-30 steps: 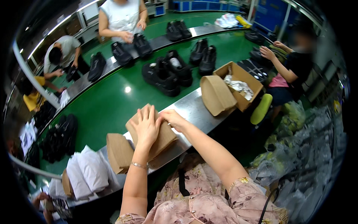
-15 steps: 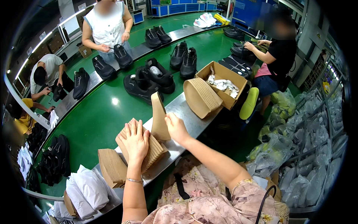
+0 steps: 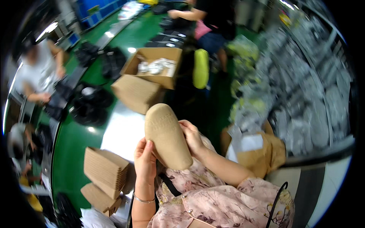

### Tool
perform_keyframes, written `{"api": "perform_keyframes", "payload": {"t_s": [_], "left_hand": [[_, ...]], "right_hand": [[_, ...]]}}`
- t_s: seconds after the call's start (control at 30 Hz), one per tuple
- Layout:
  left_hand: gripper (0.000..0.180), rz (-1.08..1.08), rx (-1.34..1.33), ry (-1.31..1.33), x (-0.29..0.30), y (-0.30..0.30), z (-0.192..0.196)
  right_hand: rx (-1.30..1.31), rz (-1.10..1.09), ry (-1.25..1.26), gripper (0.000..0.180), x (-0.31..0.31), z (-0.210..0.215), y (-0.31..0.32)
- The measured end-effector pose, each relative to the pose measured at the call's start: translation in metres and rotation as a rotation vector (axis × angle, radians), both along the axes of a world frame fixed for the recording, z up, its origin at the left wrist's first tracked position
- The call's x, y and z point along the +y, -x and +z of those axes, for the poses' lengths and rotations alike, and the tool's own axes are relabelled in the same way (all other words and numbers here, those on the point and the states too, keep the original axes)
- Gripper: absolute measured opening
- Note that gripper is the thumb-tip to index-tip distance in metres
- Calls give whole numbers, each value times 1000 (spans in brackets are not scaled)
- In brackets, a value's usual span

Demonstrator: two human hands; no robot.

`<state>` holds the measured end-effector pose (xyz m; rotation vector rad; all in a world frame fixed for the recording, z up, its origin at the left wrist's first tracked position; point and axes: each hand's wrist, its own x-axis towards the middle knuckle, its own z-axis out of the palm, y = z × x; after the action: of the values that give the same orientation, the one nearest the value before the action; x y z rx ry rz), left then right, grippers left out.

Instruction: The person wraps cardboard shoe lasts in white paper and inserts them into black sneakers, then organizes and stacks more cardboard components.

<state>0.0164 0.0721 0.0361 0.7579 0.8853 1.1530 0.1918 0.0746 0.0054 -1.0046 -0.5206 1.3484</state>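
Both my hands hold one brown moulded-pulp shoe insert, long and rounded at both ends, in front of my chest. My left hand grips its left edge with the thumb on top. At the opposite edge my right hand holds it, part of the fingers hidden behind. A nested stack of such inserts lies on the metal bench edge left of my left hand, with a smaller stack below it. Another stack sits farther along.
A cardboard box with crumpled white paper stands beyond the far stack. Black shoes stand on the green table at left. Plastic-wrapped items fill a rack at right, near a brown paper bag. Co-workers stand across and farther along.
My view has swung right. The insert has come off the bench toward my chest. My left hand has left the stack and now grips the insert together with my right hand.
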Motion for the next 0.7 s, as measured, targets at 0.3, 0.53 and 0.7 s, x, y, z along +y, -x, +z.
{"api": "perform_keyframes", "payload": {"t_s": [0.3,0.53,0.7], "left_hand": [[8,-203,-40,259,-14,-74,-66],[10,-216,139,338,-11,-76,-99],[6,-153,173,450,-14,-86,-86]], "right_hand": [[-499,-669,135,22,-107,-187,-216],[-962,-757,947,48,-147,-380,-283],[-1008,-237,1295,47,-133,-373,-248]]}}
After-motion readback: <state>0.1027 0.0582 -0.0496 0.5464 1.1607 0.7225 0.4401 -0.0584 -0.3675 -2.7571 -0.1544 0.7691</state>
